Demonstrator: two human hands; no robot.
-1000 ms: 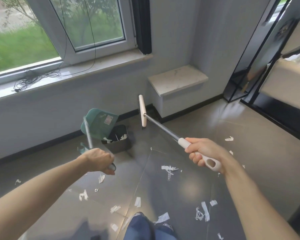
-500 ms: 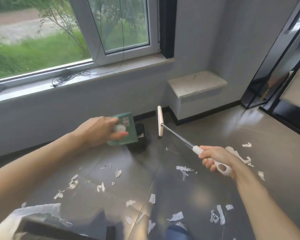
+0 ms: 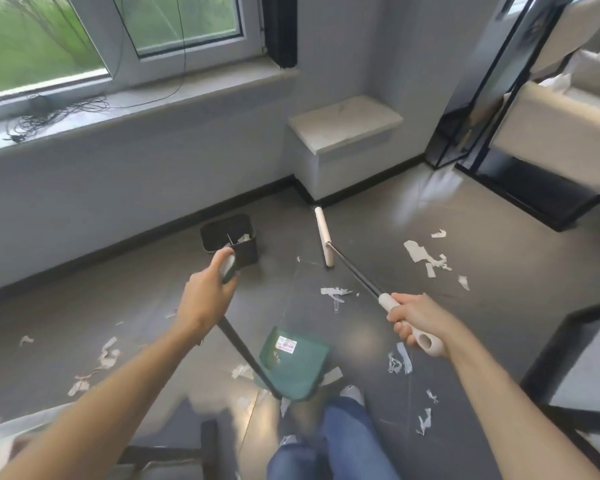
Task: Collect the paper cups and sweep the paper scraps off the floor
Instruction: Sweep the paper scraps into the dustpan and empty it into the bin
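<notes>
Paper scraps (image 3: 336,293) are all over the grey floor (image 3: 499,271): a bigger torn bunch over on the right near the black-framed glass door, a strip in the middle between the two tools, more by the feet and a trail off to the left. No paper cups that I can make out anywhere.

Left hand (image 3: 207,296) has its grip curled round the top of the dustpan's long dark handle, thumb up over the pale cap. The green dustpan (image 3: 293,365) itself hangs low just in front of the person's shoe, a bit blurred, so can't say if it's touching the floor.

Right hand (image 3: 416,322) has its grip wrapped round the cream handle of the broom (image 3: 323,237), fingers closed under it. The metal pole runs forward and left to the cream head, which sits down at the floor close to the low white ledge (image 3: 343,123) in the corner.

Just left of the broom head there's a small black bin (image 3: 245,252) by the wall with some white scraps inside. Window sill (image 3: 136,105) above has a tangle of thin cable on it.
</notes>
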